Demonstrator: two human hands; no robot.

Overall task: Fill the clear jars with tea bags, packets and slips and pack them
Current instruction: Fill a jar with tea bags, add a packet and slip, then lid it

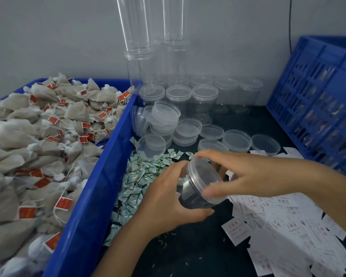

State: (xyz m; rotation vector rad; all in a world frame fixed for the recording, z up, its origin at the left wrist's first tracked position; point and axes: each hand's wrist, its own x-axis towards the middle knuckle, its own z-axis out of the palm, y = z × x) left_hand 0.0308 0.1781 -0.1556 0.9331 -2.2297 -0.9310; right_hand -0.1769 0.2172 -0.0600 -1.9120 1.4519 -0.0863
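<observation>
A lidded clear jar tilts mid-frame, tan tea bags heaped at left, green packets beside it, white slips lower right.

Left hand cupped low, right hand clawed above.

Soft, even, cool light, rather dim, casts only faint shadows on the dark bench. Pale glints streak the stacked jars, which lean from wide-angle distortion, as does the crate. The fingers of the right hand and the slips at lower right are blurred.
</observation>
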